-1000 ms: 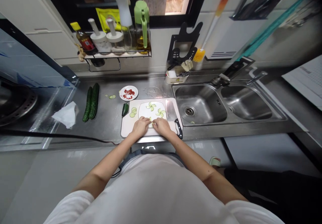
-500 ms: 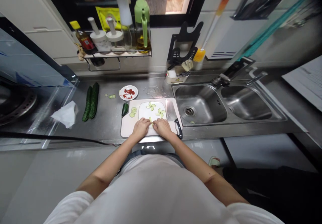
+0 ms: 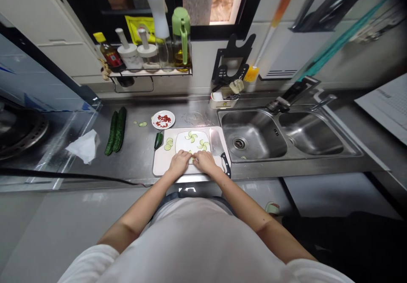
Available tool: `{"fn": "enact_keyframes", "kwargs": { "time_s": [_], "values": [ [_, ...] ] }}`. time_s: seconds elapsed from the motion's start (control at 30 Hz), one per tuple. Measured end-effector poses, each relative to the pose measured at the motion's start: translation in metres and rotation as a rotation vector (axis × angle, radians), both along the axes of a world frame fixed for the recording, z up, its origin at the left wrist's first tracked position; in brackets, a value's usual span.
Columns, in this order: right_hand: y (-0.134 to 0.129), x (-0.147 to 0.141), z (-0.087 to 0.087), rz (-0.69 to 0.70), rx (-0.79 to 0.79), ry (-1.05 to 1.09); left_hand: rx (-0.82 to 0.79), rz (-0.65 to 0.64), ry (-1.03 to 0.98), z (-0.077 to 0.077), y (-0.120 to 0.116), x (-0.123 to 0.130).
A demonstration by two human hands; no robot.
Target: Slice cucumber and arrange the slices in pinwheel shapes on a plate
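From where I stand, both hands are over the near edge of a white plate [image 3: 183,144], the left hand [image 3: 179,163] and the right hand [image 3: 204,162] side by side, their fingertips almost meeting. Bits of pale green cucumber [image 3: 191,160] show between the fingertips, but I can't tell whether either hand is pinching them or only touching them. Just beyond the hands, on the same plate, thin cucumber slices lie in two pinwheel fans, one fan [image 3: 191,137] straight ahead and the other fan [image 3: 203,144] nearer the right hand. The plate sits on a pale pink cutting board [image 3: 160,165], which also carries a small cluster of round slices [image 3: 168,144] beyond and left of the left hand. Next to those is a dark green cucumber end [image 3: 158,140], at the board's left edge. A broad knife [image 3: 216,142] lies to the right of the plate, its black handle [image 3: 226,164] just past the right hand. Farther out from the left hand, a small round dish [image 3: 154,119] holds chopped red pieces [image 3: 163,121]. Well off to the left, two whole cucumbers [image 3: 119,130] rest together on the steel table [image 3: 136,151], near a crumpled white tissue [image 3: 85,146].
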State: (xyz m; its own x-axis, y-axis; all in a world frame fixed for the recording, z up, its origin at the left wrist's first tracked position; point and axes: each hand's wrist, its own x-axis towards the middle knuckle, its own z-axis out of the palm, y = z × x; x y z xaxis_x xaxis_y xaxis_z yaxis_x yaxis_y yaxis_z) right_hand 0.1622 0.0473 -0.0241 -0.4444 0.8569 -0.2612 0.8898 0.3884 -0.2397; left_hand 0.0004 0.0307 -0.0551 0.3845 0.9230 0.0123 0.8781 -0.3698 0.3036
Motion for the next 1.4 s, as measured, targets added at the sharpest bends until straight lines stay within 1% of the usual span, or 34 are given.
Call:
{"fn": "enact_keyframes", "kwargs": {
  "time_s": [0.13,0.2,0.23,0.3,0.37,0.43,0.57,0.67,0.77,0.93,1.03,1.13,1.2,1.27,1.33,1.4],
  "values": [
    [0.003,0.001,-0.001,-0.031,-0.033,0.052,-0.024,0.008,-0.059,-0.001,0.001,0.001],
    [0.003,0.003,-0.003,-0.062,-0.023,0.113,-0.024,0.07,-0.125,-0.002,0.0,0.001],
    [0.003,0.005,-0.004,-0.082,-0.011,0.149,-0.015,0.125,-0.161,-0.003,0.0,0.0],
    [0.002,0.008,-0.005,-0.124,0.021,0.229,0.011,0.277,-0.218,-0.005,-0.001,-0.004],
    [0.001,0.014,-0.005,-0.168,0.052,0.305,0.037,0.444,-0.248,-0.006,-0.002,-0.011],
    [-0.001,0.02,-0.004,-0.215,0.079,0.362,0.053,0.58,-0.257,-0.008,-0.001,-0.02],
    [-0.006,0.034,-0.003,-0.285,0.123,0.458,0.065,0.763,-0.243,-0.008,0.004,-0.041],
    [-0.009,0.041,-0.002,-0.307,0.131,0.522,0.016,0.858,-0.21,-0.005,0.01,-0.053],
    [-0.012,0.043,-0.003,-0.309,0.137,0.555,-0.062,0.887,-0.171,-0.002,0.016,-0.059],
    [-0.015,0.042,-0.002,-0.302,0.132,0.552,-0.145,0.841,-0.074,-0.002,0.021,-0.058],
    [-0.016,0.041,-0.002,-0.298,0.129,0.548,-0.141,0.832,-0.069,-0.003,0.02,-0.057],
    [-0.016,0.042,-0.002,-0.298,0.127,0.543,-0.093,0.85,-0.106,-0.004,0.019,-0.056],
    [-0.016,0.042,-0.002,-0.298,0.126,0.543,-0.065,0.863,-0.158,-0.005,0.019,-0.056],
    [-0.016,0.041,-0.002,-0.296,0.126,0.552,-0.056,0.879,-0.256,-0.007,0.019,-0.056],
    [-0.016,0.038,-0.001,-0.296,0.126,0.562,-0.06,0.882,-0.429,-0.007,0.019,-0.055],
    [-0.014,0.035,0.002,-0.295,0.135,0.593,-0.064,0.843,-0.672,-0.004,0.02,-0.054]
  ]
}}
